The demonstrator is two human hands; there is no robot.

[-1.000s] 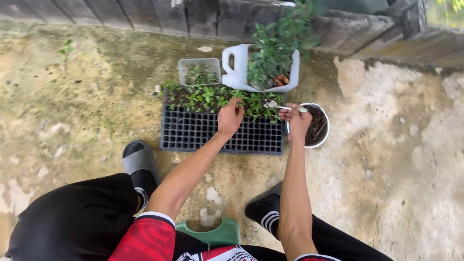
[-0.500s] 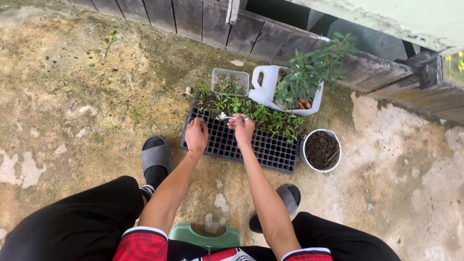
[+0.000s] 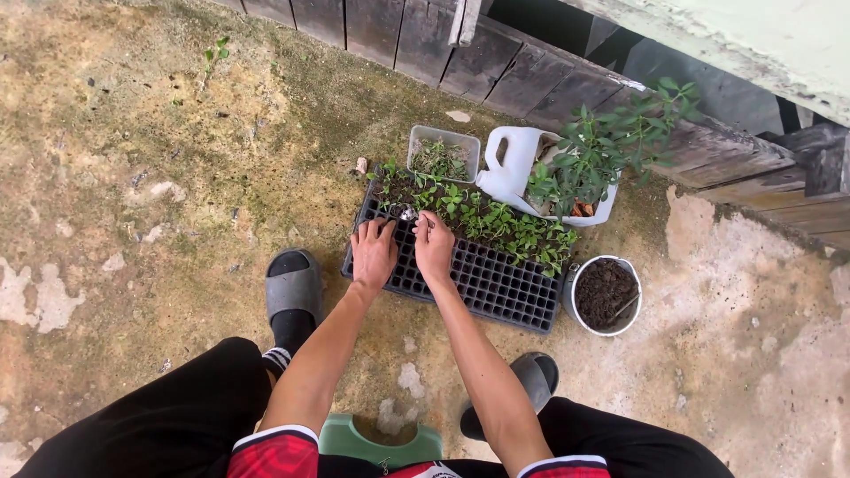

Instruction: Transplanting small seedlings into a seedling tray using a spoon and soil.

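A black seedling tray (image 3: 496, 285) lies on the ground in front of me, its far rows full of small green seedlings (image 3: 496, 221) and its near cells bare. My left hand (image 3: 374, 252) rests on the tray's left end with fingers curled over the cells. My right hand (image 3: 434, 246) sits beside it, fingers pinched around a small metal spoon (image 3: 409, 213) at the left cells. The two hands almost touch.
A white bucket of dark soil (image 3: 604, 295) stands right of the tray. Behind are a small clear box of sprouts (image 3: 443, 152) and a cut white jug holding a leafy plant (image 3: 567, 173). Wooden boards run along the back. My grey slippers (image 3: 294, 285) flank a green stool (image 3: 381, 440).
My right hand came away from the soil bucket to the tray's left end. My left hand also shifted left along the tray. The camera view swung to the right.
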